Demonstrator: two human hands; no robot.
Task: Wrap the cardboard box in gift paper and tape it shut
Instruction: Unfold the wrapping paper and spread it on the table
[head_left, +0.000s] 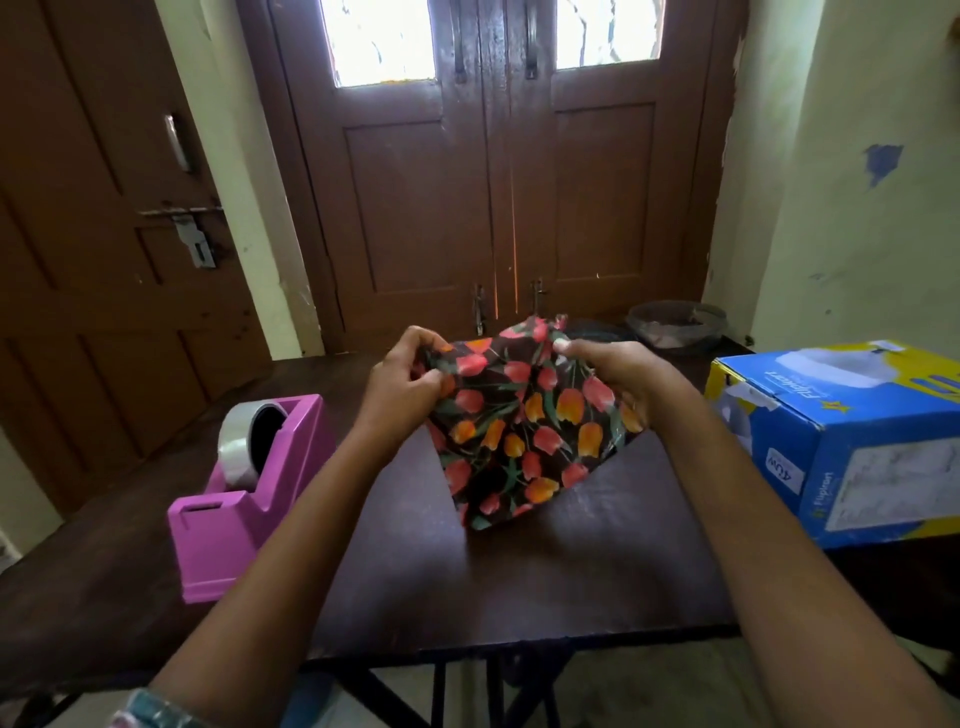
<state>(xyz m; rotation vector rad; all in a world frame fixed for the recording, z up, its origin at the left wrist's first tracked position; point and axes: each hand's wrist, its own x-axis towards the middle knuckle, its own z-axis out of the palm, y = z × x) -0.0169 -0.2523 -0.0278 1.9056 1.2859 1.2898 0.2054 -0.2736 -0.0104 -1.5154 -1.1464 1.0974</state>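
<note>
Holding the black tulip-printed gift paper (519, 441), box presumably inside, over the dark wooden table (519, 582), you pinched its ends with left hand (402, 384) and right hand (623, 379) to hold the folds shut; the pink plastic tape dispenser (234, 519) sat nearby.

Bare forearms (291, 525); teal-and-pink cuff (148, 711) at the left one.
</note>
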